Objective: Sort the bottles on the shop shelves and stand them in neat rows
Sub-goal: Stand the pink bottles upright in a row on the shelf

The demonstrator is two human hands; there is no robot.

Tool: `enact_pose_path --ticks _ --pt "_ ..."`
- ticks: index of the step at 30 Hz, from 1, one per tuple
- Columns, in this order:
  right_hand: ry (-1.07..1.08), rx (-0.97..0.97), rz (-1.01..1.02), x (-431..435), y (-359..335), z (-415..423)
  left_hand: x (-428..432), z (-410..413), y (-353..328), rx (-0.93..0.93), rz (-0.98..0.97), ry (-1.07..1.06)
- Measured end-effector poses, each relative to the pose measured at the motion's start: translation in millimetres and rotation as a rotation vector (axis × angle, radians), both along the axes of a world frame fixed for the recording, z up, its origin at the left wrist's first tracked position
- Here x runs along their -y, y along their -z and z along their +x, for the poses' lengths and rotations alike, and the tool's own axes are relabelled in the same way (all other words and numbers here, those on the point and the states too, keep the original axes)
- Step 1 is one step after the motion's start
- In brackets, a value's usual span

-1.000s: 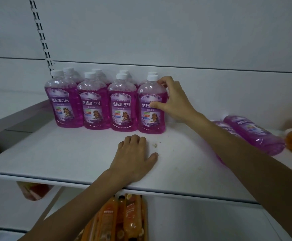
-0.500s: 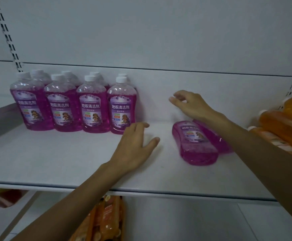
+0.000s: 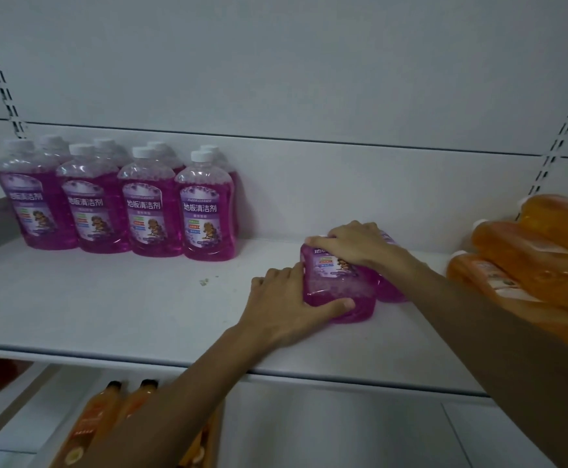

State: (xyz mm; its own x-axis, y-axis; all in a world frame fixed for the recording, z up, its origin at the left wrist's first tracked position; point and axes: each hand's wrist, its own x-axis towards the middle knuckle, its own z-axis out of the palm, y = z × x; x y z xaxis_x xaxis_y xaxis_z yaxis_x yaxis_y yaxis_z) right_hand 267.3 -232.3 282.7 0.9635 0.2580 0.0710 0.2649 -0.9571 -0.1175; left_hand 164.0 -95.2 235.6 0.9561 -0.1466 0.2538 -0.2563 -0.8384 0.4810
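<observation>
Up on the shelf [image 3: 107, 315] at 10 o'clock: standing bottles [image 3: 147, 211], four across, two rows deep. Just off centre toward 4 o'clock, a lying bottle [image 3: 340, 288], base toward the front edge, left hand [image 3: 282, 309] gripping its 7 o'clock corner, right hand [image 3: 360, 248] clamped on top. Second lying bottle [image 3: 389, 292] right against its 3 o'clock side. Piled bottles [image 3: 525, 261] out at 3 o'clock. Lower-shelf bottles [image 3: 134, 400] underneath at 7.

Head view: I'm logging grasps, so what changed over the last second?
The right hand let go of the rightmost standing purple bottle and moved right to grip the lying purple bottle from above. The left hand slid right along the shelf and holds that bottle's near end. The standing rows and orange bottles stayed put.
</observation>
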Motion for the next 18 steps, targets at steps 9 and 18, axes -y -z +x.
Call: enact_pose_path --ticks 9,18 --pt "-0.129 0.062 0.371 -1 1 -12 -4 -7 -4 -0.036 -0.273 0.125" --pt "-0.168 0.337 0.728 -13 -21 -40 -13 -19 -11 -0.072 -0.705 0.261"
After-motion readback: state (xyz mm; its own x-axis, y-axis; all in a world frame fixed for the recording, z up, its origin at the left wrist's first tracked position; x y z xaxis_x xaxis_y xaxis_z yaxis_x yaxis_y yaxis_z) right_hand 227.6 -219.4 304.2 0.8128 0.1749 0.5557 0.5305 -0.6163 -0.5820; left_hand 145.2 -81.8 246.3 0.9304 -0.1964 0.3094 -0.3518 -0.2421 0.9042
